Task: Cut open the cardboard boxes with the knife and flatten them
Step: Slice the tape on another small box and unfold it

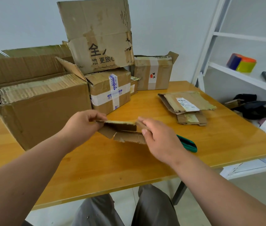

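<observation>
Above wooden table [112, 168]: both hands' fingers [96, 117] pinch small opened box [122, 130] ends.

Knife [188, 144] mostly hidden behind right hand [158, 139]; blade apparently unseen.

A single head-worn wide-angle camera looks forward and down, close over the table [106, 163]; boxes [50, 101] stand at eleven o'clock, shelves [243, 75] at two.

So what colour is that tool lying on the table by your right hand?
Green with black, best seen in the head view: the knife.
</observation>
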